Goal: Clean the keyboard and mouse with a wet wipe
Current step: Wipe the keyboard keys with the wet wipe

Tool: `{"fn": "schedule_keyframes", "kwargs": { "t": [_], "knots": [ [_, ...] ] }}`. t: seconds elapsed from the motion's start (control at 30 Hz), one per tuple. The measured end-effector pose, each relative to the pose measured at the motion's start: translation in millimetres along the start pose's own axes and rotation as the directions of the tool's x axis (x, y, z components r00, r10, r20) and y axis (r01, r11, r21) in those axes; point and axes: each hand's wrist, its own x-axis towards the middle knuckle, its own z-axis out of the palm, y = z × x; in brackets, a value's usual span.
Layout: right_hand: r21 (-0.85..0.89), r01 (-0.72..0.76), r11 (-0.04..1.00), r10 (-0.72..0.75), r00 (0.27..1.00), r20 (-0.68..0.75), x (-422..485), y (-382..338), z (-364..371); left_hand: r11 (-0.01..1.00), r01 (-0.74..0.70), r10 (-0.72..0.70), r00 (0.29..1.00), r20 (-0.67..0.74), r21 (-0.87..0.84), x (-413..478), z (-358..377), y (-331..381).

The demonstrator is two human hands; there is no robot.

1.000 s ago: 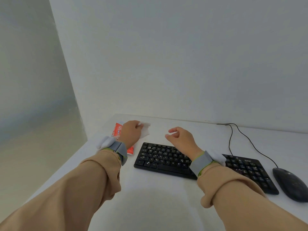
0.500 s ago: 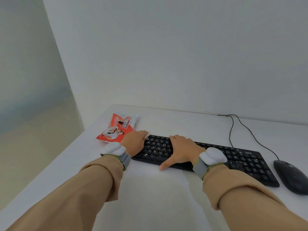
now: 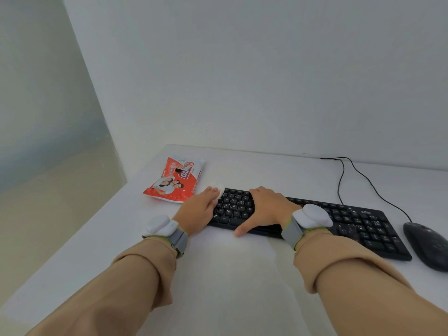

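A black keyboard (image 3: 351,226) lies across the white table (image 3: 230,287). My left hand (image 3: 198,209) presses a white wet wipe (image 3: 220,189) flat against the keyboard's far left corner; only a bit of the wipe shows past the fingertips. My right hand (image 3: 264,209) lies palm down on the keys just right of it, thumb pointing at the front edge, holding the keyboard steady. A black mouse (image 3: 429,246) sits right of the keyboard, untouched.
A red and white wet-wipe pack (image 3: 174,183) lies left of the keyboard near the table's left edge. Two black cables (image 3: 358,173) run from the keyboard and mouse to the back wall. The wall stands close behind the table.
My left hand carried the wipe from above the pack down onto the keyboard's left end. My right hand dropped flat onto the keys. In the last half second both hands barely shifted.
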Motion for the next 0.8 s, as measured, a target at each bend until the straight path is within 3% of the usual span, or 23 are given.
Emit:
{"fn": "schedule_keyframes", "kwargs": {
  "t": [0.3,0.8],
  "knots": [
    [0.011,-0.02,1.0,0.02,1.0,0.006,-3,-2,-1,0.99,-0.008,0.007,1.0,0.011,0.142,-15,4,4],
    [0.031,-0.046,0.998,0.046,0.999,0.018,-2,-3,-1,0.977,0.01,0.002,0.998,-0.057,0.211,-47,13,11]
  ]
}}
